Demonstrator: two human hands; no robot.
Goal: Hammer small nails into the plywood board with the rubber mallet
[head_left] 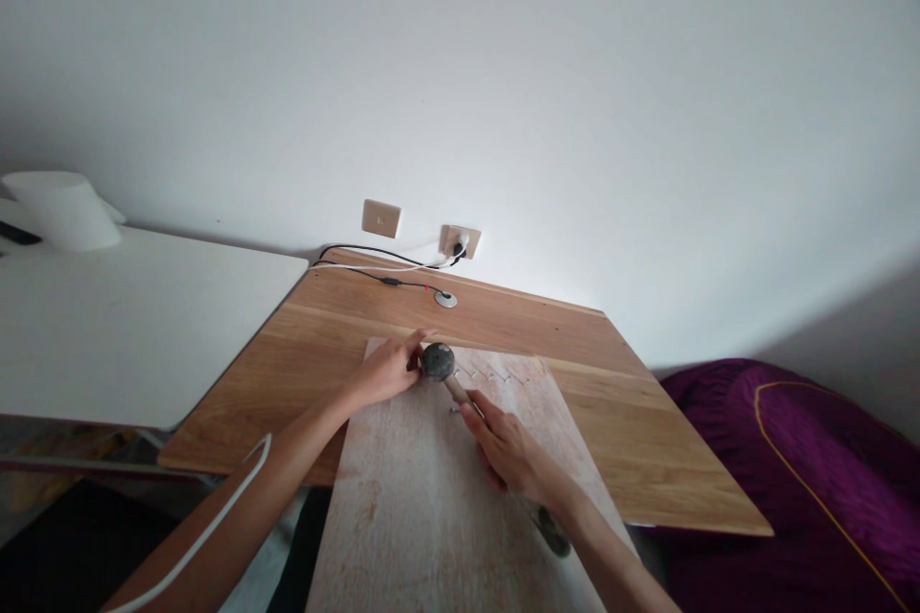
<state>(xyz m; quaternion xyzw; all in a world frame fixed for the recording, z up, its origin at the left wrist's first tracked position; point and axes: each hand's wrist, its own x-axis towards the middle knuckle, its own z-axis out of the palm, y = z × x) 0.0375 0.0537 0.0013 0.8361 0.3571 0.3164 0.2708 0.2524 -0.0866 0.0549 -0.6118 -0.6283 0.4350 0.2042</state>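
Note:
A pale wooden board (pixel 424 498) lies on a wooden desk (pixel 503 326) and reaches toward me over its front edge. A row of small nails (pixel 495 374) stands near the board's far end. My right hand (pixel 514 455) is closed round the wooden handle of a hammer (pixel 440 364), whose dark round head is at the board's far end. My left hand (pixel 388 369) rests on the board just left of the hammer head, fingers pinched together there; what they pinch is too small to make out.
A white table (pixel 129 326) with a white lamp shade (pixel 61 206) stands to the left. Black and white cables (pixel 380 273) run from a wall socket (pixel 460 239) to a desk grommet (pixel 446 300). A purple cushion (pixel 805 469) sits at the right.

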